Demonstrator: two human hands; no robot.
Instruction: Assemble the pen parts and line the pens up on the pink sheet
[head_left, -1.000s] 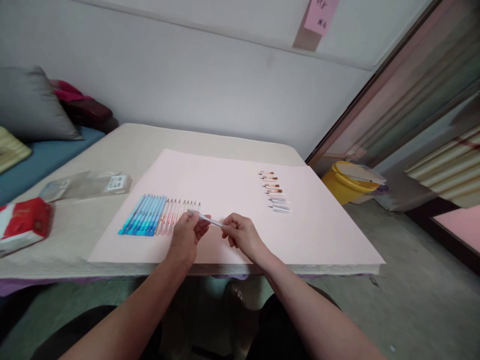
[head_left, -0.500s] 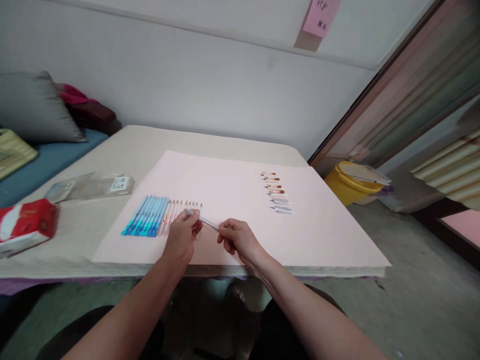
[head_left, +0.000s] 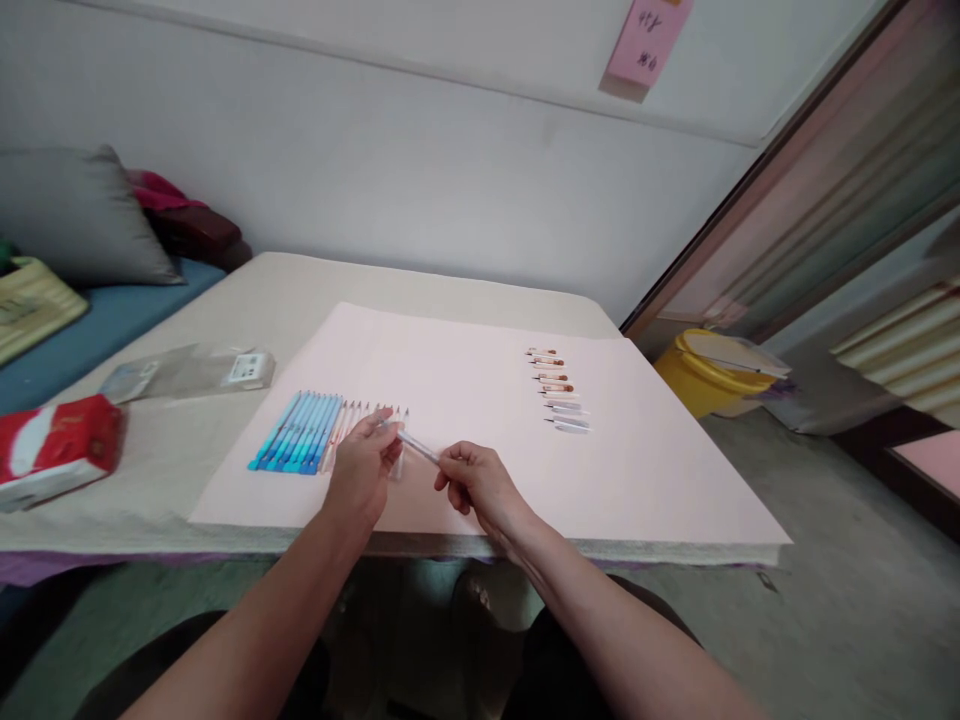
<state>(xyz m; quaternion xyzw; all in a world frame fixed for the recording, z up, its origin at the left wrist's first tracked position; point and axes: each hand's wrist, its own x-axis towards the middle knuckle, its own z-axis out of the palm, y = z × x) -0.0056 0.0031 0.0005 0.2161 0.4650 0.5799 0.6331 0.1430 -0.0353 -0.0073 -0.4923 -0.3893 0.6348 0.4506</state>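
Note:
Between my two hands is a slim whitish pen (head_left: 418, 446), held at a slant above the pink sheet (head_left: 465, 360). My left hand (head_left: 364, 455) pinches its upper left end, while the fingers of my right hand (head_left: 476, 482) close round the lower right end. Just beyond my left hand lies a row of blue pens (head_left: 296, 430). Beside them run several pale pens (head_left: 346, 415) with pointed tips, partly hidden by that hand. Farther right, short pen pieces with brown decorations (head_left: 553, 363) and grey ones (head_left: 568, 415) form a column.
A clear plastic bag (head_left: 206, 372) and a red-and-white packet (head_left: 60, 450) lie on the cloth-covered table (head_left: 300, 275) to the left. Behind the packet are a grey cushion (head_left: 82, 215) and a blue seat. A yellow bucket (head_left: 694, 375) stands on the floor at right.
The view has shifted slightly. Both hands keep hold of the pen in nearly the same place, and the fingers of my left hand have shifted a little at its end.

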